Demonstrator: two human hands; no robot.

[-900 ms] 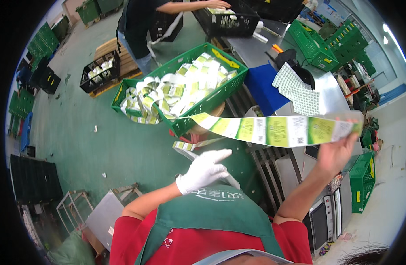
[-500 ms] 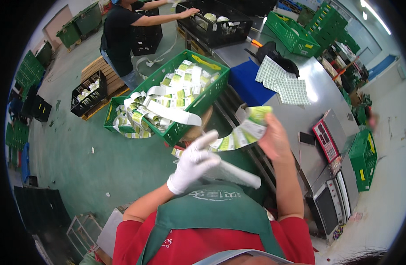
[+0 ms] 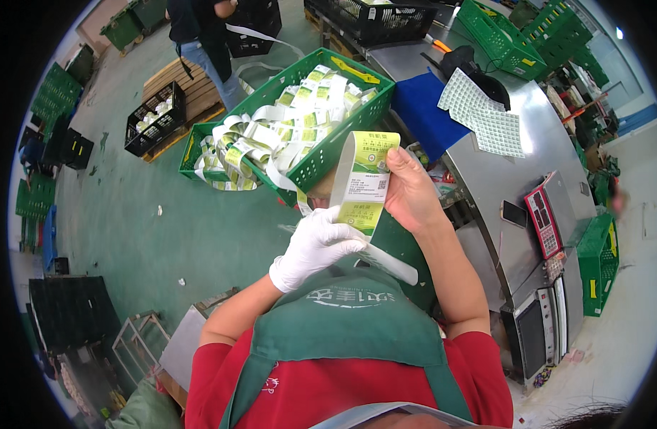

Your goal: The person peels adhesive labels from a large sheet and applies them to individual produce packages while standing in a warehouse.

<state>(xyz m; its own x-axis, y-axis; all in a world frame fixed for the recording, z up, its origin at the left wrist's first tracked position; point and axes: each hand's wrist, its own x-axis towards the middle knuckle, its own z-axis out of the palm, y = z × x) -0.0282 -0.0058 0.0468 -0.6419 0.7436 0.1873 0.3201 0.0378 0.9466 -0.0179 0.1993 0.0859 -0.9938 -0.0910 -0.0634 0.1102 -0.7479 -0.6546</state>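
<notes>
Label strip over green floor; steel table right; pallet beyond

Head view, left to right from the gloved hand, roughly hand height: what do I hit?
Gloved left hand → green-and-white label strip → bare right hand → phone → red keypad device → upended-looking green crate. White tube left out: it overlaps the strip and both hands' span.

Label strip; right hand on it
</notes>
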